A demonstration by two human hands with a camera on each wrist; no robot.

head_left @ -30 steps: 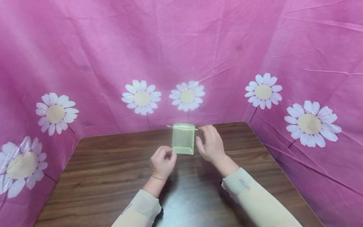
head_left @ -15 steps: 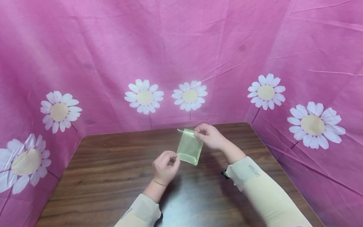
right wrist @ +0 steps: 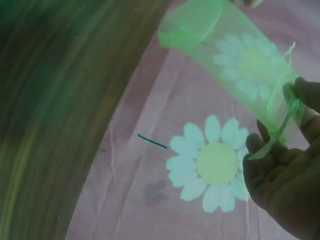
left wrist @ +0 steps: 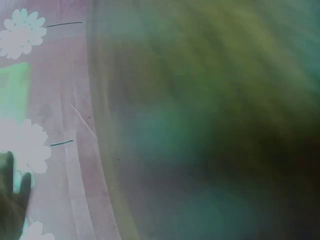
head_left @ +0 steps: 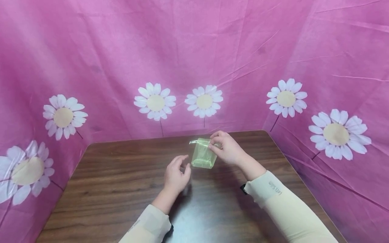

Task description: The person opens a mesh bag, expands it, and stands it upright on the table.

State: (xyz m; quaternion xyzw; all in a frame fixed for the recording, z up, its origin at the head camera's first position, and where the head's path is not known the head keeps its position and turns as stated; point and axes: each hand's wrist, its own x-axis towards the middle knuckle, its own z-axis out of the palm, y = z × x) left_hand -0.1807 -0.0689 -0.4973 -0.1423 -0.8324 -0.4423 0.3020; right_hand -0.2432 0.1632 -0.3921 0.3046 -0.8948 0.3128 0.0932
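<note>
A small sheer yellow-green drawstring pouch [head_left: 203, 156] hangs above the table, its drawstring end [head_left: 192, 142] sticking out at the upper left. My right hand [head_left: 227, 149] pinches it by the upper right side near the mouth. In the right wrist view, thumb and fingers hold the pouch [right wrist: 235, 65] beside its gathered cord [right wrist: 277, 130], and a daisy shows through the mesh. My left hand [head_left: 177, 175] is just left of the pouch's lower corner, thumb and fingers parted, apparently holding nothing. The left wrist view catches only part of the pouch [left wrist: 14, 90] at its edge.
A dark wood-grain table [head_left: 121, 189] lies beneath both hands. Pink cloth [head_left: 194, 44] printed with large white daisies [head_left: 155, 102] hangs round its back and sides.
My right hand has reached the pouch's upper right and taken hold. My left fingers have let go of its lower left corner. The pouch has shifted slightly right, and its bottom has swung away.
</note>
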